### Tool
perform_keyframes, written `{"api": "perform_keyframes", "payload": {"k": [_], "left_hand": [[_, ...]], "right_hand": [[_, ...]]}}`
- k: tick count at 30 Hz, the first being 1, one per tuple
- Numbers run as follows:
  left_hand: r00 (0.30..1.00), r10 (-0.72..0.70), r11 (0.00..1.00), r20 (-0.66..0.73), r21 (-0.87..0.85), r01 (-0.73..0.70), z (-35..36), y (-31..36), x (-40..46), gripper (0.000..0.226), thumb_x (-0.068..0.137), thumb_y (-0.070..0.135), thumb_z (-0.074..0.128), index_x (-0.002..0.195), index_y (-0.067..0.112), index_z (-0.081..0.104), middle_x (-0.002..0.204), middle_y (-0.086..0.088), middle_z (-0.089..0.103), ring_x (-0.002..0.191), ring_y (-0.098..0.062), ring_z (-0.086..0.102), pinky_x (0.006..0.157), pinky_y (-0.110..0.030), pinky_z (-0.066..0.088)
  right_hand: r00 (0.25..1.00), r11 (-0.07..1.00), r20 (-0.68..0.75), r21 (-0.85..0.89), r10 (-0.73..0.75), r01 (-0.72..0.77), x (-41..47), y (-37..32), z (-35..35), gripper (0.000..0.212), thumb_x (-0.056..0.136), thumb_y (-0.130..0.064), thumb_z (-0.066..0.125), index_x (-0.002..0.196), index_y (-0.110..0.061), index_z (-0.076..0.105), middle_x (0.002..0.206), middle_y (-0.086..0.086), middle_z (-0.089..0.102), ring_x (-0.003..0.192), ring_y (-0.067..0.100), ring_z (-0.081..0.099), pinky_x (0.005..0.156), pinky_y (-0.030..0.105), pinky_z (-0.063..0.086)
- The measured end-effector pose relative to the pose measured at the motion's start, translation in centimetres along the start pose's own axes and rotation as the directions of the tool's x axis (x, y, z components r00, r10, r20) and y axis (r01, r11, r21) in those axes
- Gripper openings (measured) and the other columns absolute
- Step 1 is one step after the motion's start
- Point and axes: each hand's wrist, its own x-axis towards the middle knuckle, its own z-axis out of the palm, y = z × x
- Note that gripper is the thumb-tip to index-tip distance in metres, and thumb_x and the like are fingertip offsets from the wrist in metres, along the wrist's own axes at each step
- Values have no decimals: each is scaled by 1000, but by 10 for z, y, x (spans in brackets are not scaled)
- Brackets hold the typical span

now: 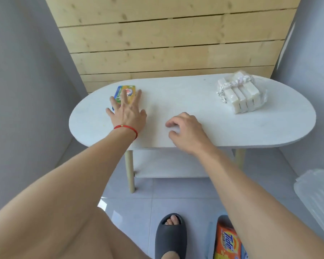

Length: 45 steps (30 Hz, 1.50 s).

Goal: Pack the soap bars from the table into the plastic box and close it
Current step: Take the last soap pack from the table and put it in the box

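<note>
Head view: left hand [128, 114] lays spread fingers on a yellow-green soap pack [126, 93], right hand [185, 130] hovers loosely curled, empty, over the white surface [176, 94], wrapped soap bars [240, 94] well apart.

red string bracelet [126, 129], dark grey slipper [170, 238]

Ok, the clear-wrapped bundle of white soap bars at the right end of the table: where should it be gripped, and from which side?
Probably from above with the right hand, spanning the bundle of white soap bars across its short width, at mid-length. The bars lie flat, side by side, so squeezing their outer long faces keeps them together. Avoid the crinkled loose wrap at the far end.
</note>
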Motion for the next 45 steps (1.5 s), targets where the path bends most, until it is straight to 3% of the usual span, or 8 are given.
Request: {"api": "perform_keyframes", "payload": {"k": [7,14,20,23,29,36,41,45], "left_hand": [[980,-143,977,-135,-175,118,0,3,21,37,90,32,52,117,6,54,124,-23,41,113,-41,39,70,-43,44],[980,-155,961,121,-210,178,-32,36,-3,51,76,30,63,120,10,44,115,-22,49,111,-38,41,85,-41,42],[929,158,934,336,-356,-30,-47,53,-47,64,68,40,74,118,26,36,106,-12,63,87,-29,66,73,-39,57],[902,237,919,362,-384,-87,-60,73,-70,61,65,44,75,112,27,40,93,-6,71,79,-22,68,59,-29,50],[645,502,748,576,-663,10,-73,120,-136,44,69,31,77,104,24,51,82,-2,75,59,-18,61,58,-32,49],[314,541,715,780,-623,317,31,158,-201,45,76,37,81,111,16,62,110,-14,72,95,-23,69,91,-46,57],[459,366,911,809,-412,-1,104,146,-240,54,80,62,65,115,22,58,117,-1,66,98,-17,64,79,-30,56],[530,284,928,799,-369,59,126,142,-258,47,89,54,59,122,21,51,120,-4,64,94,-16,61,71,-24,51]], "right_hand": [[999,998,-5,57,-31,32,-3,7,-4,33,86,-16,56,112,-26,73,121,-9,63,120,18,53,106,39,43],[998,994,-54,97,-40,45,-19,1,-9,34,85,-6,57,111,-17,75,119,-4,72,118,18,60,100,24,43],[972,905,-154,414,175,-97,-56,-1,-24,38,86,-4,57,115,-22,73,115,-9,73,111,6,63,102,26,47],[960,962,-276,271,54,24,-81,13,-34,54,82,2,61,130,-22,65,133,-4,61,124,12,52,109,25,39],[893,910,-339,-383,-297,158,-154,66,-84,53,74,-24,79,126,-31,66,128,-7,60,117,29,48,97,42,41],[980,980,34,27,195,-196,-229,150,-97,38,64,-27,94,97,-30,75,91,-12,64,82,7,63,76,39,53],[872,876,97,-109,480,-470,-280,194,-43,38,67,-44,89,97,-30,70,90,-13,58,80,7,60,74,35,54],[890,881,31,-162,455,-445,-299,205,-1,35,77,-37,84,104,-27,65,101,-15,51,89,5,58,71,25,52]]}}
